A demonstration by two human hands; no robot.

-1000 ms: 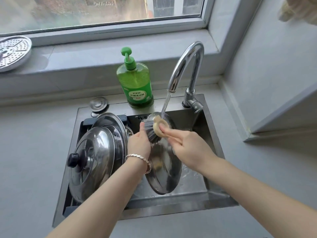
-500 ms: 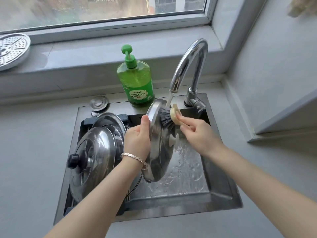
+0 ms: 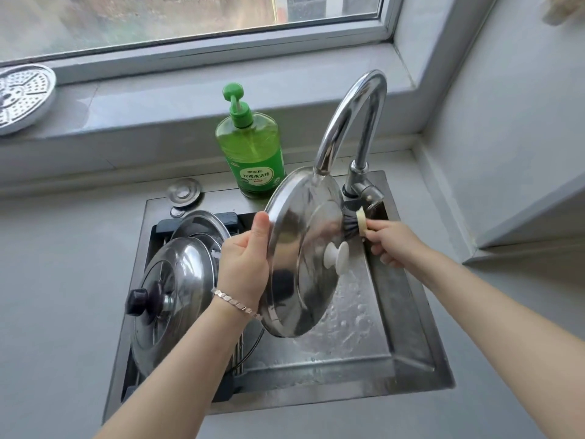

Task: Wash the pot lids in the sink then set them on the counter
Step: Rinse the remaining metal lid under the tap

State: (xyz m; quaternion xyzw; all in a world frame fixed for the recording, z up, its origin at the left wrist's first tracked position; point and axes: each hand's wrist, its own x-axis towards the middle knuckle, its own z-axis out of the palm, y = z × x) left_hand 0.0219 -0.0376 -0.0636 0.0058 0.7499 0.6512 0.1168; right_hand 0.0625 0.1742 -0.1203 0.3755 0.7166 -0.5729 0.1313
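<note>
Fingers [image 3: 261,223] of the left hand [image 3: 243,261] are clamped on the lid [image 3: 300,296]: from the head view I see the thumb hooked over the rim, and I take the rest to be behind the steel, out of sight. The lid is held over the sink [image 3: 411,315], tipped on edge, with its white knob [image 3: 337,257] facing right. Its top edge is right under the spout [image 3: 351,122]; whether they touch I cannot tell. The right hand [image 3: 395,248] pinches the pale handle of a brush [image 3: 351,224], bristles pressed on the lid's upper face.

My worries, in order:
- The grip is on one edge only, and the steel looks wet. A hard push from the brush on the far side could swing the lid round the thumb and slip it free.
- If it drops, it lands in the sink or knocks the stacked lids [image 3: 177,293] leaning in the rack to the left, and those could slide too.
- Lifting or turning the lid any higher risks a clang against the spout.
- The stream itself is hidden by the lid. If water is running, the tilted face could throw it past the rim and onto the surface [image 3: 63,280].
- A downward brush stroke may snag on the knob and jerk the lid.
</note>
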